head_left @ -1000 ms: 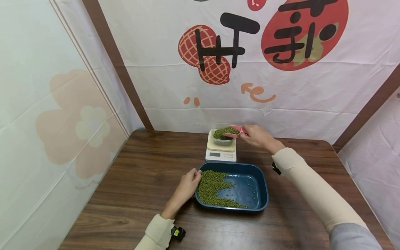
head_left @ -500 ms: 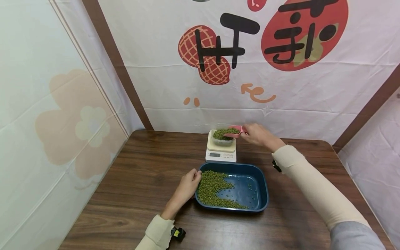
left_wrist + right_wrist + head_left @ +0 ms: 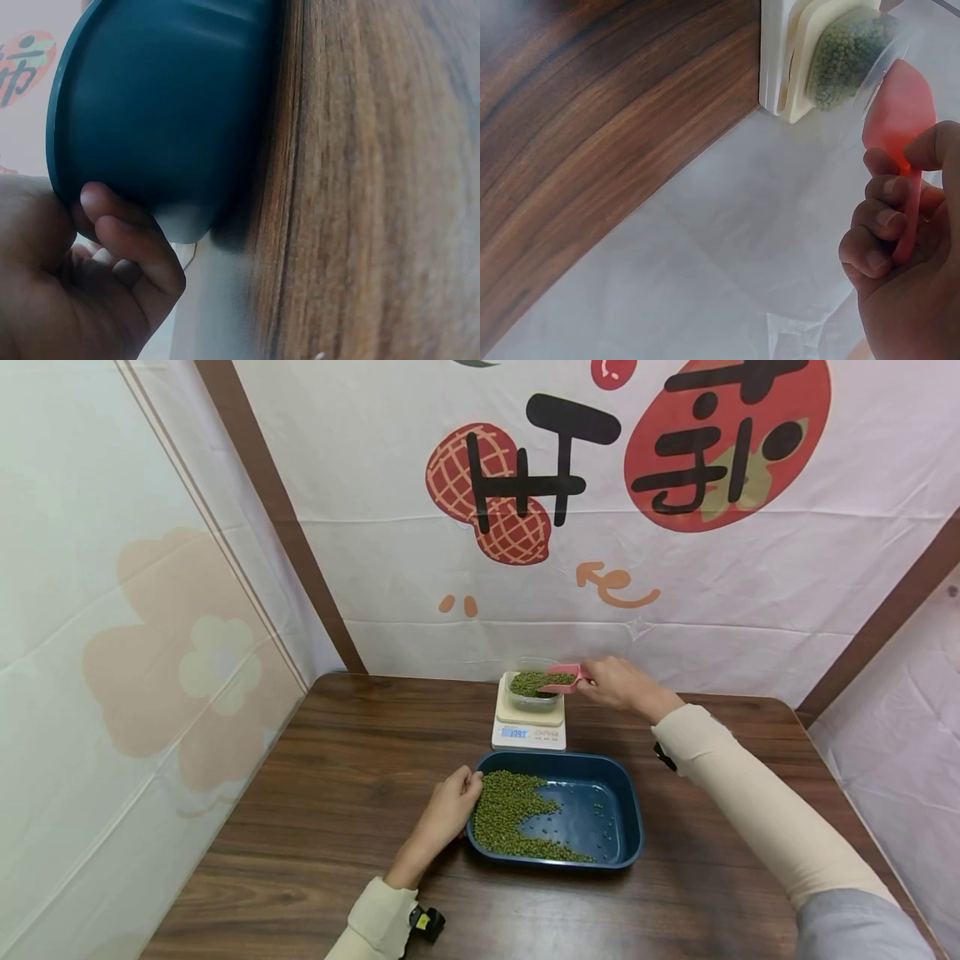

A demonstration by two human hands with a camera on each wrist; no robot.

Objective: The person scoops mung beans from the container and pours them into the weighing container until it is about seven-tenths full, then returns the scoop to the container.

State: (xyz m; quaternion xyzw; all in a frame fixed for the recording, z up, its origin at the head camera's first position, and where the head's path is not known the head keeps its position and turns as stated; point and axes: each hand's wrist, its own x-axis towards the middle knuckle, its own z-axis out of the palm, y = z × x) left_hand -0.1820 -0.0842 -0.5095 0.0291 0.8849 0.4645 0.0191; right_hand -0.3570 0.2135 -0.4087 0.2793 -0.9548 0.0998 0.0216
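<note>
My right hand [image 3: 618,683] grips the handle of a pink scoop [image 3: 901,105], its fingers curled round it. The scoop carries green beans, likely mung beans, and its front lies over the rim of a clear plastic container [image 3: 534,704]. That container holds more green beans [image 3: 851,56] and stands on a white kitchen scale [image 3: 530,746], whose display is lit with digits. My left hand [image 3: 450,802] pinches the left rim of a dark blue tray [image 3: 588,814]; in the left wrist view its fingers [image 3: 124,232] curl under the rim against the outer wall.
Inside the tray, green beans [image 3: 506,814] are heaped to the left and along the front, with a few scattered at right. The tray stands just in front of the scale on a wooden table [image 3: 360,760]. A printed cloth [image 3: 390,568] hangs directly behind the table.
The scale's display has gone from dark to lit blue. The scoop has tilted slightly and shows fewer beans in it. My left hand and the tray have stayed put.
</note>
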